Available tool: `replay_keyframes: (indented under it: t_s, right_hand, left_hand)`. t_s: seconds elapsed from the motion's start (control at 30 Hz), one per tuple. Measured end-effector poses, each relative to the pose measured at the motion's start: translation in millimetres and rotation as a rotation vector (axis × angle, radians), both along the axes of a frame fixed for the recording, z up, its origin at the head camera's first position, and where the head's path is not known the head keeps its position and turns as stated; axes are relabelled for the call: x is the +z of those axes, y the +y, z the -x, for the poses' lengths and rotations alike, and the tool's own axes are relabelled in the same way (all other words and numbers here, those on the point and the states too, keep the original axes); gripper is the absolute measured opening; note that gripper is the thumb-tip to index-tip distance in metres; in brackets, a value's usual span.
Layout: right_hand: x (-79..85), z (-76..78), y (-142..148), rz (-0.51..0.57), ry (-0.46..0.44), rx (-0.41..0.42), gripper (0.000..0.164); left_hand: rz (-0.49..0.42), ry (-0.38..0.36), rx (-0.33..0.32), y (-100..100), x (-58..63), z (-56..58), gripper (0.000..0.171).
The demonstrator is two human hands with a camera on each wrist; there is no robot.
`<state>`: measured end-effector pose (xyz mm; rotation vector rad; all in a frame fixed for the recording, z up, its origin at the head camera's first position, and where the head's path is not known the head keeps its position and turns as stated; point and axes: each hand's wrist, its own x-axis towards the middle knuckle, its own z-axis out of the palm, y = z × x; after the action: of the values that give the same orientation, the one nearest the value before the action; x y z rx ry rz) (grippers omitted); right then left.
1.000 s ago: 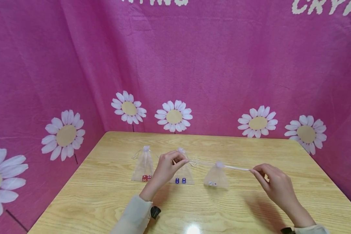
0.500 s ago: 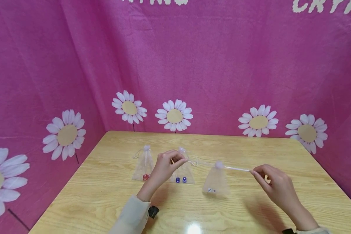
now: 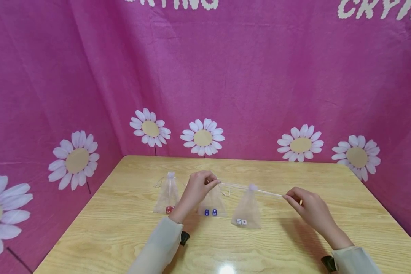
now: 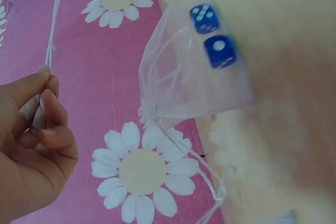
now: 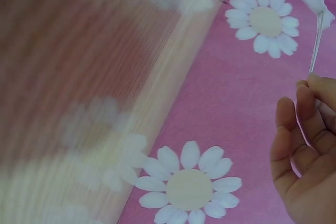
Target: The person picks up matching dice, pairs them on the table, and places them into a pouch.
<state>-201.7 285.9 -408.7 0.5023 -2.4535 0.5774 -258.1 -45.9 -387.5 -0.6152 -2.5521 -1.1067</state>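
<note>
A sheer white drawstring pouch (image 3: 247,205) with two white dice (image 3: 241,221) at its bottom is suspended between my hands, its neck cinched into a small ruffle. My left hand (image 3: 196,188) pinches the drawstring (image 3: 234,186) on one side between thumb and forefinger. On the other side, my right hand (image 3: 308,207) pinches the opposite end the same way, and both cords run nearly straight. The left wrist view shows the left hand's pinch on the doubled cord (image 4: 51,38) above loosely curled fingers. In the right wrist view, the cord (image 5: 316,43) rises from the right fingertips.
Behind my left hand lies a second pouch (image 3: 216,199) with blue dice (image 3: 210,212). Further left is a third pouch (image 3: 169,192) with red dice (image 3: 169,209), partly covered by the left forearm. The wooden table (image 3: 123,228) meets a pink daisy-print cloth (image 3: 246,83) at its back edge.
The pouch has swung left, its dice shifting left and nearer to me. My right hand has moved left and slightly up; the left hand is a little higher. Both still pinch the cords.
</note>
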Motion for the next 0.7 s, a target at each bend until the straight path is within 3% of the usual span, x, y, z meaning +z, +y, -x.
replay_keyframes:
  t_s: [0.23, 0.47, 0.7]
  right_hand:
    - [-5.5, 27.6, 6, -0.036, -0.167, -0.037, 0.006]
    - [-21.3, 47.7, 7, -0.064, -0.291, -0.049, 0.008]
    - [-29.0, 62.9, 5, -0.093, -0.332, -0.032, 0.011]
  left_hand:
    - [0.14, -0.034, 0.058, 13, 5.6, 22.2, 0.014]
    - [0.264, -0.084, 0.096, 23, 1.0, 35.8, 0.015]
    - [0.349, -0.056, 0.122, 29, -4.2, 45.1, 0.015]
